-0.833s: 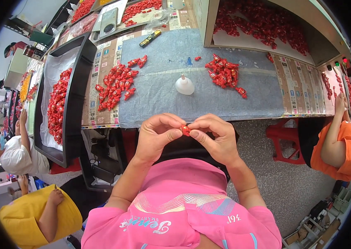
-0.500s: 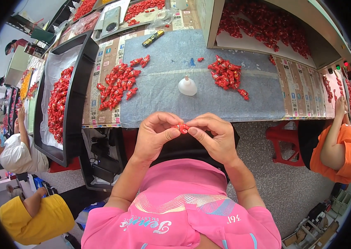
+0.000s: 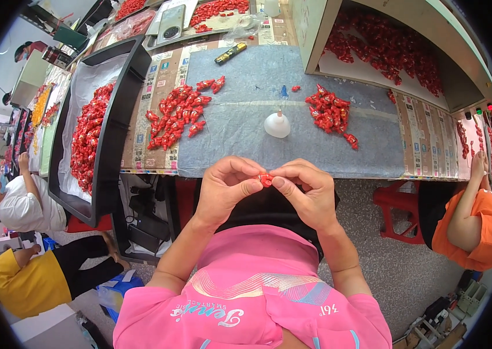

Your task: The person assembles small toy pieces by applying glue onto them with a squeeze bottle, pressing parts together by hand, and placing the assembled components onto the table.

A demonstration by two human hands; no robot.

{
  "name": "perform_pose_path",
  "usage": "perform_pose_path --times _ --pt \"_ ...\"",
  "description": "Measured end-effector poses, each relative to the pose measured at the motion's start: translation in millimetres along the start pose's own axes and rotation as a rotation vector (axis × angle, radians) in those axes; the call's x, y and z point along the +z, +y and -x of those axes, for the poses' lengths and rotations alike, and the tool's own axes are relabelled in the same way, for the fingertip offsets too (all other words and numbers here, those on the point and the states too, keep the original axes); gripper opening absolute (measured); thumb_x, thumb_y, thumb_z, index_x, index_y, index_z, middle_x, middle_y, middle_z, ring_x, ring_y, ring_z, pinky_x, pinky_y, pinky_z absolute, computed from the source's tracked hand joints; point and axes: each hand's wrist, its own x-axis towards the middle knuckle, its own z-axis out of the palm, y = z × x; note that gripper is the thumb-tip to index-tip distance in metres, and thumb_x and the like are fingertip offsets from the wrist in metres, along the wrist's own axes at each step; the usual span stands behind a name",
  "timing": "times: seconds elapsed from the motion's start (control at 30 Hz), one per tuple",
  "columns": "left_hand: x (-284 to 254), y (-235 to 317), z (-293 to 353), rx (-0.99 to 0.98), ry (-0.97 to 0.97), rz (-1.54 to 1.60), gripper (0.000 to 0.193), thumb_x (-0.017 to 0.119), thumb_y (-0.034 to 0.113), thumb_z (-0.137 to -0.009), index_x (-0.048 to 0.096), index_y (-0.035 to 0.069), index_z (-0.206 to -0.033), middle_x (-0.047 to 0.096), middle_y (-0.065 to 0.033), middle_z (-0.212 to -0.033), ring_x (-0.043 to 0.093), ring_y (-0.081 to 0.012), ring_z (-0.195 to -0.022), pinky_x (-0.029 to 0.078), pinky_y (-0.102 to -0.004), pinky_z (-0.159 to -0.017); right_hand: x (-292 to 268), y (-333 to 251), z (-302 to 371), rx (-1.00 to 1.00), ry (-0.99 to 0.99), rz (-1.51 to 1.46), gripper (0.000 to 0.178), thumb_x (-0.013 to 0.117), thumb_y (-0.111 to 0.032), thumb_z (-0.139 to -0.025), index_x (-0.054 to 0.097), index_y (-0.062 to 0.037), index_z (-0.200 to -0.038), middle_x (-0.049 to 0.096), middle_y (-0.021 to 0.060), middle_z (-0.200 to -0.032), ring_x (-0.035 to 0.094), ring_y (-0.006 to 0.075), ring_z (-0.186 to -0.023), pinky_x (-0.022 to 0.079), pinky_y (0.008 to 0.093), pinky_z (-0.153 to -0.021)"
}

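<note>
While left hand and right hand pinch small glossy red piece between thumbs and fingertips, piece sits just off near edge of blue-grey mat. Risk, in judgement: slip if pinch loosens or pressure runs uneven; drop could reach floor. Orientation: visible face turned upward; long axis cannot be told, fingertips covering both sides.

Glows bright and fairly even across the blue-grey cloth, sinks into shadow under the table, flares white at far left! Renders the pinched red piece small and soft, bends the black tray, blacks out at the corners.
</note>
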Motion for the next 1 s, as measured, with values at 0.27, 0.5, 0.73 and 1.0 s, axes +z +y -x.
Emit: perform_pose_path --times 0.27,0.5,0.73,1.0 --pt "-1 -1 -1 0.032 0.001 -0.009 0.017 0.069 -0.009 -0.077 0.063 0.002 -0.088 0.065 -0.0119 -0.096 0.063 -0.0176 -0.090 0.052 -0.0304 -0.083 0 1 -3 -0.017 -0.008 0.014 0.010 0.071 -0.005 -0.080 0.070 -0.0009 -0.089 0.067 0.0088 -0.083 0.064 0.0137 -0.074 0.050 0.0240 -0.064" --pt "-2 0 -6 0.032 -0.002 -0.018 0.017 0.068 -0.009 -0.077 0.063 0.002 -0.089 0.065 -0.0117 -0.096 0.063 -0.0178 -0.089 0.052 -0.0300 -0.083 -5 4 -7 -0.004 -0.031 -0.019 0.013 0.069 -0.006 -0.082 0.069 -0.0010 -0.093 0.066 0.0090 -0.085 0.063 0.0126 -0.073 0.049 0.0237 -0.064" --pt "-25 12 -23 0.280 0.235 -0.550 0.015 0.069 -0.007 -0.077 0.063 0.000 -0.089 0.065 -0.0090 -0.095 0.063 -0.0140 -0.084 0.052 -0.0258 -0.078 -27 8 -30 -0.115 0.203 0.281 0.014 0.067 -0.005 -0.082 0.068 -0.0023 -0.096 0.065 0.0105 -0.089 0.062 0.0191 -0.077 0.048 0.0287 -0.066" --pt "-38 19 -41 0.618 0.359 -1.381 0.020 0.076 0.001 -0.066 0.065 0.004 -0.082 0.065 -0.0062 -0.082 0.057 -0.0244 -0.084 0.045 -0.0346 -0.075 -48 24 -95 -0.356 0.197 0.889 0.021 0.061 -0.001 -0.077 0.066 -0.0057 -0.097 0.064 0.0052 -0.100 0.053 0.0260 -0.102 0.040 0.0393 -0.088"
